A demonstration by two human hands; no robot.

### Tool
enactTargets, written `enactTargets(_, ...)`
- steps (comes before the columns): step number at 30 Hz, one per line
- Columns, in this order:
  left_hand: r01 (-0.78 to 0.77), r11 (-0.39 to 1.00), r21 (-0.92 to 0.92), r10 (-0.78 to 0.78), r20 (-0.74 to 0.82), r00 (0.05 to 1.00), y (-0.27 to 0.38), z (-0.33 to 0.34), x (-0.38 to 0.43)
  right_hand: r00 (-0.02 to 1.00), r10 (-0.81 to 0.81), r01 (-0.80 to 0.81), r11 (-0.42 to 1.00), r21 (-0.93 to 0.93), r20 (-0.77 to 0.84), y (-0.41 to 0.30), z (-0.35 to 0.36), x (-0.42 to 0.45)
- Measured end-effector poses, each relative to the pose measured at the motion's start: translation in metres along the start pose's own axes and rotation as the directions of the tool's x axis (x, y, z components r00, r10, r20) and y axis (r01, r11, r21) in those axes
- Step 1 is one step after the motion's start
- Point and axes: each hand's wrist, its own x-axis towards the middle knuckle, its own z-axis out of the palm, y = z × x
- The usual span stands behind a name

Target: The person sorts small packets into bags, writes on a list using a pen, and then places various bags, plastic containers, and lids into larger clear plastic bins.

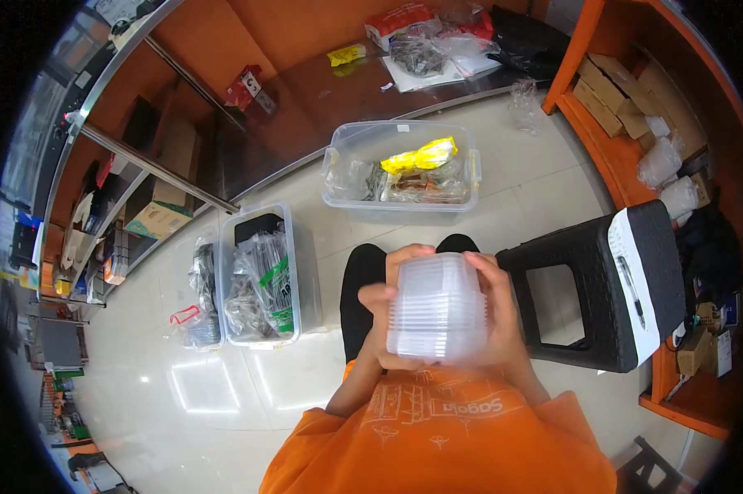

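A stack of clear plastic food containers (439, 309), nested into one another, is held up in front of my orange shirt. My left hand (381, 315) grips its left side, thumb bent against the edge. Around the right side wraps my right hand (502, 302), its fingers over the far corner. The near end of the stack is slightly blurred. Beyond my knees, a clear plastic storage bin (402, 210) on the floor contains plastic-wrapped items and a yellow packet (419, 155). A second clear bin (306, 296), at the left, holds bagged goods with green printing.
To my right stands a black plastic stool (547, 247) bearing a sheet of paper (640, 327) and a pen (630, 290). Orange shelving (600, 148) with cardboard boxes lines the right. A bag of round lids (203, 284) lies beside the left bin. Metal-framed shelves (161, 167) rise at left.
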Motion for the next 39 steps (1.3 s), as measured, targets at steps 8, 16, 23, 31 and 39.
enactTargets(8, 0.313, 0.775, -0.550, -0.529, -0.291, 0.797, 0.011, 0.046, -0.010, 0.977, -0.129, 0.041, 0.893, -0.448, -0.168, -0.035, 0.008, -0.014)
enactTargets(16, 0.575, 0.525, -0.628, -0.683, 0.092, 0.724, 0.049, 0.034, 0.020, 0.977, -0.213, 0.197, 0.932, -0.306, -0.022, -0.057, -0.013, -0.026)
enactTargets(23, 0.604, 0.368, -0.707, -0.790, 0.105, 0.604, 0.052, 0.023, 0.015, 0.981, -0.167, 0.192, 0.923, -0.333, 0.104, -0.063, -0.014, -0.027)
enactTargets(31, 0.602, 0.355, -0.715, -0.807, 0.090, 0.584, 0.065, 0.015, 0.013, 0.984, -0.120, 0.162, 0.913, -0.375, 0.133, -0.066, -0.001, -0.023)
enactTargets(39, 0.596, 0.383, -0.706, -0.817, 0.042, 0.575, 0.069, 0.005, 0.009, 0.981, -0.109, 0.161, 0.919, -0.361, 0.161, -0.060, 0.007, -0.019)
